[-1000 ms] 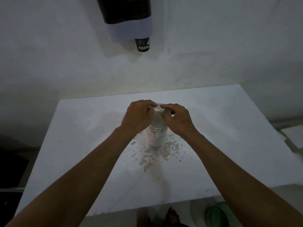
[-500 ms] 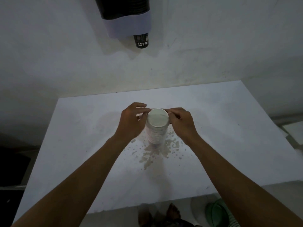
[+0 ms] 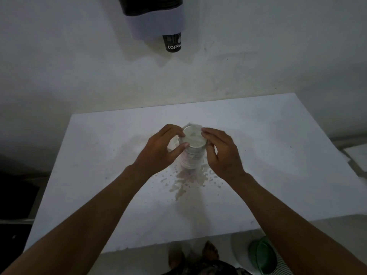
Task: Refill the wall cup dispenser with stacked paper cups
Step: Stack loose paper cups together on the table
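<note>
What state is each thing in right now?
Cup stack: upright on the table, bases up, in clear wrap.
Left hand: grips the stack's top.
Right hand: pinches the wrap at the top.
Dispenser: wall-mounted, one cup protruding below.
Table: stained under the stack.

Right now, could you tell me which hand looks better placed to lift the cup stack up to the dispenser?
Probably the left hand: its thumb and fingers wrap the cup stack near the top, and the dispenser hangs up-left. The right hand only pinches at the rim.

Drinks corner — wall cup dispenser (image 3: 153,16) above stained white table (image 3: 278,155).
</note>
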